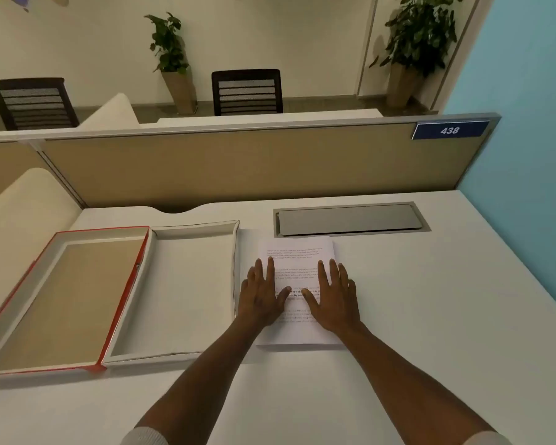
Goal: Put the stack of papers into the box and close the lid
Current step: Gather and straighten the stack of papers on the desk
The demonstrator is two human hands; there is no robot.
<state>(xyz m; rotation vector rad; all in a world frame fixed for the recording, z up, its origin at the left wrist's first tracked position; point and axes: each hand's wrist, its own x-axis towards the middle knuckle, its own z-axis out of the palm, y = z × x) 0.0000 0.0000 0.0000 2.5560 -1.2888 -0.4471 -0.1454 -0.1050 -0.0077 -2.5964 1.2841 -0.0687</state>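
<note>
Lying flat, printed stack of papers (297, 252), white

1. A white desk (430, 300) meets a tan partition (238, 165) bearing a blue "438" sign (450, 130).
2. Beyond stand two black chairs (247, 91), potted plants (170, 49) and cream walls (270, 33).
3. A blue wall (533, 123) rises at right.
</note>
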